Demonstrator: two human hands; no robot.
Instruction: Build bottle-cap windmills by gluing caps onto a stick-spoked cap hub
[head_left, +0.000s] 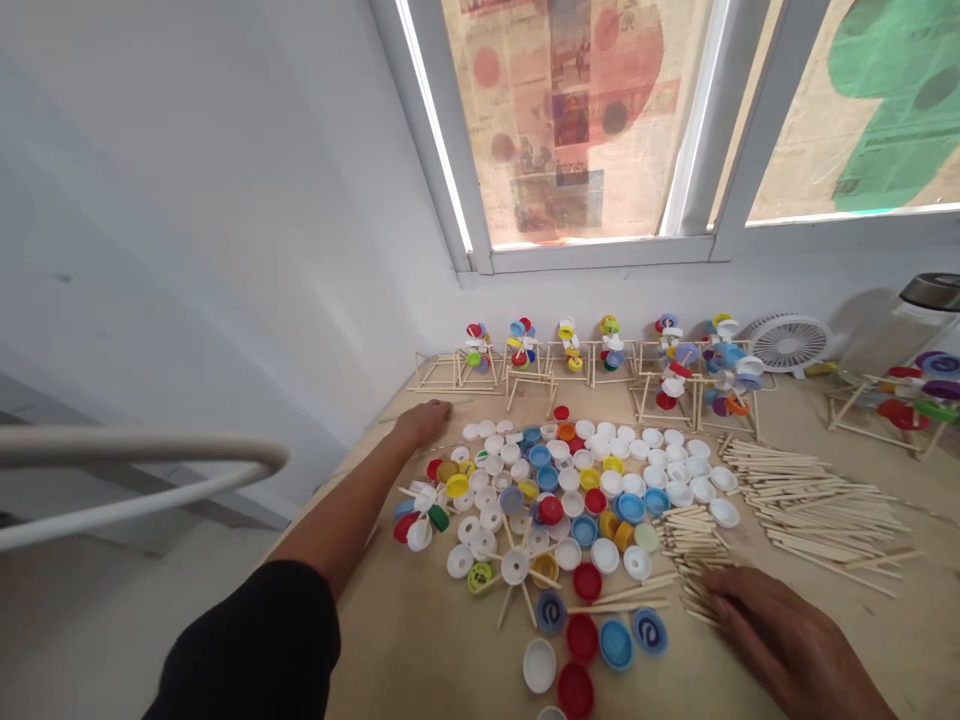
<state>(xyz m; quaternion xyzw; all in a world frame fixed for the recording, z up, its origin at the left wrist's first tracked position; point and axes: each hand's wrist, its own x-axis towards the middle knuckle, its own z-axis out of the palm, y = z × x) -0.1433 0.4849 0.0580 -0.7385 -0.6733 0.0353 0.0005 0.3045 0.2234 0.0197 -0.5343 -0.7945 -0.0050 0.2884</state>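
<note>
Both hands have open, empty fingers (720, 585): the left hand (424, 425) lies at ten o'clock from the plastic bottle caps (525, 510), the right hand (787, 635) touches wooden sticks (694, 560) at four o'clock.

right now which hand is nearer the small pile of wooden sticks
Right. The right hand lies at the edge of the small pile of wooden sticks, while the left hand is much farther away, beyond the far left of the bottle caps.
</note>
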